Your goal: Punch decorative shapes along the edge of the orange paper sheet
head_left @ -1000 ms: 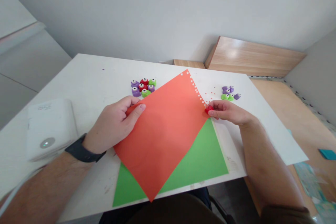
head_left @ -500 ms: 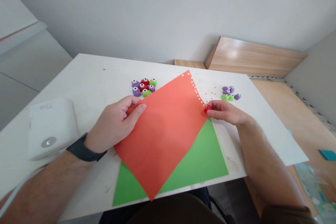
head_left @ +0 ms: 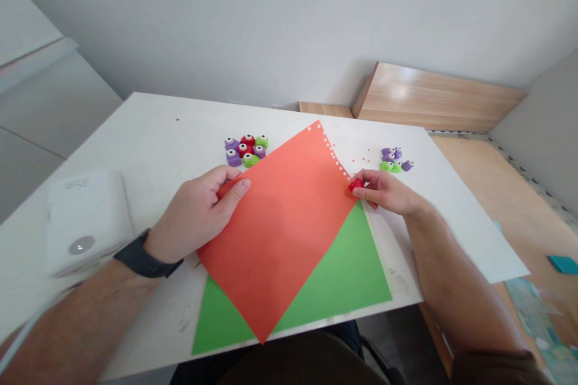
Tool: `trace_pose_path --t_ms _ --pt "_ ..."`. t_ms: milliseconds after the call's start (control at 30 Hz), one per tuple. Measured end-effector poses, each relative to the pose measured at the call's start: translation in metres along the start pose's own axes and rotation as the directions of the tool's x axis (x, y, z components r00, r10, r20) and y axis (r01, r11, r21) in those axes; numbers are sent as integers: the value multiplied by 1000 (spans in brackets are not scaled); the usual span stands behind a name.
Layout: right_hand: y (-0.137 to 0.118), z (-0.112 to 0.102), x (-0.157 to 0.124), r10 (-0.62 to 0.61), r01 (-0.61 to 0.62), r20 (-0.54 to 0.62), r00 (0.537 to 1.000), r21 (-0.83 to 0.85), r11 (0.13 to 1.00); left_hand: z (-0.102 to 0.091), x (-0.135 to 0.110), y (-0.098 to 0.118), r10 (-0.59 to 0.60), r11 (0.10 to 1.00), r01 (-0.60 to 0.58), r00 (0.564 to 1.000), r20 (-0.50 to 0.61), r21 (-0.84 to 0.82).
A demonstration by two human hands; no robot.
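Observation:
An orange sheet of paper [head_left: 280, 234] is held up at a slant, with a row of small punched shapes along its upper right edge. My left hand [head_left: 212, 201] pinches its left edge between thumb and fingers. At the right corner, my right hand [head_left: 383, 189] is closed around a red craft punch [head_left: 356, 185], which sits on the paper's edge at the end of the row. Beneath lies a green sheet of paper [head_left: 356, 271], partly covered by the orange one.
Purple, red and green craft punches [head_left: 246, 149] cluster behind the orange sheet. More purple and green punches [head_left: 392, 159] sit at the right, near tiny orange cut-outs [head_left: 363, 160]. A white device [head_left: 88, 222] stands at left on the white table [head_left: 158, 150].
The orange sheet's top corner has shifted slightly left. My right hand and the red punch have moved a little left and up with it; my left hand keeps its hold.

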State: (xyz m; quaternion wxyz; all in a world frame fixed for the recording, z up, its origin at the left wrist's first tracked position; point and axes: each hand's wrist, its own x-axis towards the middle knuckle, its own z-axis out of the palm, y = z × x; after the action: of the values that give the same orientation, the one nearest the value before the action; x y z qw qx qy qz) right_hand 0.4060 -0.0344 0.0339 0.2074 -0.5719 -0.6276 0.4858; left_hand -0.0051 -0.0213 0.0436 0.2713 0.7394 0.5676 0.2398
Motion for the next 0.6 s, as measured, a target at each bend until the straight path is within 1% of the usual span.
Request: trace_pose_path --t_ms 333,467,600 --pt "-4 4 -1 -3 2 -51 999 -29 1000 1 0 -2 27 1000 -27 999 -26 -10" --pt "-2 4 -1 -2 1 -36 999 -37 999 2 1 -3 12 1000 -12 999 -39 8" --pt "-2 3 -3 -43 41 -57 997 -37 998 2 1 -3 22 1000 -21 998 -52 12"
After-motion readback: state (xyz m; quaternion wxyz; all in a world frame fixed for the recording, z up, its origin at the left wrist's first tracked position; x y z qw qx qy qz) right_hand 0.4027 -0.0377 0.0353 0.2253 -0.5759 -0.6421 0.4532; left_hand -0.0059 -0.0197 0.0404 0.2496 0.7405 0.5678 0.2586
